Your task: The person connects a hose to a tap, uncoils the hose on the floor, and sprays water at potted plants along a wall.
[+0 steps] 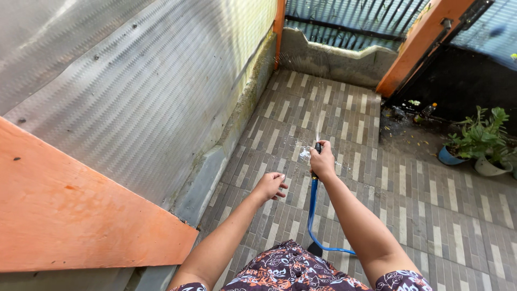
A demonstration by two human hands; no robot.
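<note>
Blue hose [313,207] looping up from below, soft, bendy, likely slippery when wet. Left hand [269,186] loosely curled, holding nothing. Right hand [322,161] clamped round the hose end, best grip there, spray [318,121] arcing over tiles [431,205].

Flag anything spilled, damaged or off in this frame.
Nothing damaged. Right hand grips a blue hose spraying water over the tiled floor. Left hand is empty. Leaf litter and a bottle lie on wet ground by the potted plants.
</note>
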